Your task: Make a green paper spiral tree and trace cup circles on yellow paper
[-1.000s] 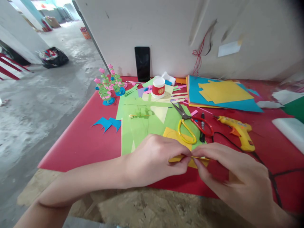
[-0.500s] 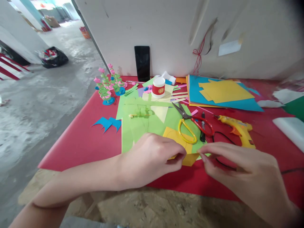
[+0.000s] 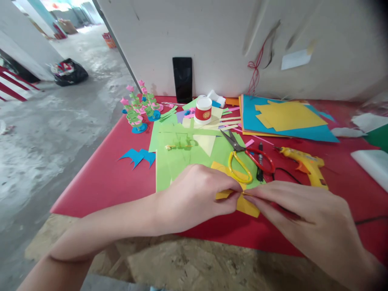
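A folded piece of yellow paper (image 3: 247, 206) is pinched between both hands near the front edge of the red table. My left hand (image 3: 197, 198) is closed on its left part, and my right hand (image 3: 312, 214) pinches its upper edge, the fingertips of both hands close together. Just behind them, scissors (image 3: 239, 149) with one yellow and one red handle lie partly on another yellow sheet (image 3: 218, 165) and on green paper (image 3: 178, 169). A black pen (image 3: 260, 161) lies beside the red handle.
A yellow glue gun (image 3: 306, 161) with a black cord lies at the right. Behind are a red-and-white cup (image 3: 203, 111), stacked blue and yellow sheets (image 3: 291, 117) and a leaning phone (image 3: 182, 80). Paper flowers (image 3: 135, 115) and blue cutouts (image 3: 138, 157) are at the left.
My right hand has moved left, its fingertips now nearly touching those of my left hand. The yellow paper's free flap has tilted down to the right.
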{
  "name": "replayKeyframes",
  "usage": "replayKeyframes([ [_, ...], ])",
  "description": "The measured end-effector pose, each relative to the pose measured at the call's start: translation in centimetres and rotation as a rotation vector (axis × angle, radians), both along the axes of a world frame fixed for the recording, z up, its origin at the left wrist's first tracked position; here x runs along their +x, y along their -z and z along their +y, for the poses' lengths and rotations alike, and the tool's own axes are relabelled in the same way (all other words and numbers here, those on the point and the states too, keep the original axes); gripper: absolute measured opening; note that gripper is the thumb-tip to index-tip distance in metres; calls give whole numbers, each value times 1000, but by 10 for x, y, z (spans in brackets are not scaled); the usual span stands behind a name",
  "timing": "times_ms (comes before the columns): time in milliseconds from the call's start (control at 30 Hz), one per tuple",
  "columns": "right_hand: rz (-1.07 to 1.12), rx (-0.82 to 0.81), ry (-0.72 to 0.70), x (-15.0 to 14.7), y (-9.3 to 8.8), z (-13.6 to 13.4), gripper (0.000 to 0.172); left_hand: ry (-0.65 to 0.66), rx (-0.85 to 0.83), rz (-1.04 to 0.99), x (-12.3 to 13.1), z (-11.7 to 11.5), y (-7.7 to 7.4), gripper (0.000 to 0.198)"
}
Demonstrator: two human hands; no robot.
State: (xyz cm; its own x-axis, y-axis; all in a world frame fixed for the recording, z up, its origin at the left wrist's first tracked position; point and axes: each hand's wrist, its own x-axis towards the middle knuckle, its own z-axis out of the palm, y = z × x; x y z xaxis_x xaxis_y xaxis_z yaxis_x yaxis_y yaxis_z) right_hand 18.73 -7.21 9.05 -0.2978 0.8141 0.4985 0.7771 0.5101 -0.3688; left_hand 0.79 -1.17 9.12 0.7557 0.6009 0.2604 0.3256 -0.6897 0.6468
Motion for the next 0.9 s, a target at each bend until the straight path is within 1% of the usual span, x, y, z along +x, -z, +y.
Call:
replayKeyframes([
  [100, 24, 6, 33, 2, -1, -4, 18, -34, 24, 0, -2, 2, 1, 13],
  [200, 44, -12, 104, 10, -1, -8, 16, -90, 113, -5, -8, 5, 4, 13],
  [300, 42, -6, 163, 21, 1, -13, 16, -133, 174, 26, -21, 14, 8, 12],
  [367, 35, -12, 199, 30, 3, -15, 16, -211, 197, 58, -31, 24, 9, 11],
  [433, 39, -39, 271, 36, 5, -16, 15, -333, 165, 63, -39, 33, 10, 9],
  [467, 46, -61, 299, 38, 6, -15, 13, -381, 115, 45, -41, 37, 9, 8],
  [500, 63, -82, 308, 37, 6, -14, 11, -392, 41, 18, -40, 38, 9, 8],
  [533, 88, -98, 288, 35, 7, -13, 10, -358, -43, -11, -38, 38, 8, 10],
  [567, 117, -109, 243, 30, 8, -11, 9, -288, -124, -38, -34, 35, 7, 12],
  [633, 182, -139, 147, 18, 10, -6, 7, -107, -231, -59, -22, 24, 6, 16],
  [700, 235, -177, 74, 6, 12, -3, 6, 38, -253, -51, -11, 12, 7, 16],
  [733, 246, -202, 51, 1, 14, -2, 6, 79, -242, -41, -8, 7, 8, 15],
  [800, 260, -246, 34, -5, 17, -2, 6, 99, -211, -3, -4, 1, 12, 16],
  [900, 274, -278, 54, -5, 22, -4, 7, 30, -183, 46, -8, -1, 18, 15],
])
